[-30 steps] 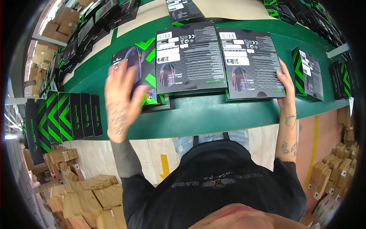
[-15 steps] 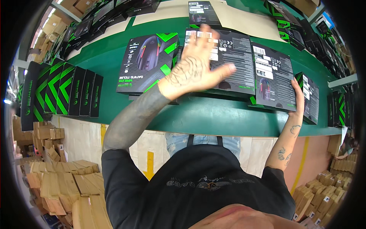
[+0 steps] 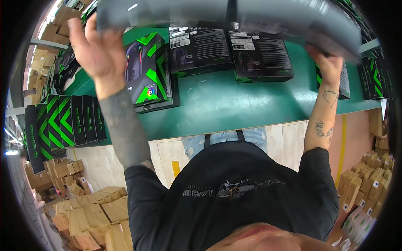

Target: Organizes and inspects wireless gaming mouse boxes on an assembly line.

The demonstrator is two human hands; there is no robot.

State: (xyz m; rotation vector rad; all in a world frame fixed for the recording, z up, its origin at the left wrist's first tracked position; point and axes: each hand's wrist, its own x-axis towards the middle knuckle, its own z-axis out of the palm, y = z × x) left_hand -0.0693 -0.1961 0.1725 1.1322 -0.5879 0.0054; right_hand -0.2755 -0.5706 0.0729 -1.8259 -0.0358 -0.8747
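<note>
A long, motion-blurred row of dark grey boxes hangs above the table across the top of the view, with a dark seam near its middle. At its left end is my left hand, thumb side spread and other fingertips hidden by the boxes. My right hand grips the right end from below, fingers partly hidden. Beneath lie a black and green computer mouse box on the left and two black boxes, a left one and a right one, with printed backs up. Another box shows behind my right wrist.
Several black and green boxes stand upright at the left end of the green table; more boxes stand at its right end. Brown cartons are piled on the floor at lower left and lower right.
Both hands have gone from the boxes on the table to the two ends of a row of boxes now raised in the air. My left hand has moved left, off the middle box.
</note>
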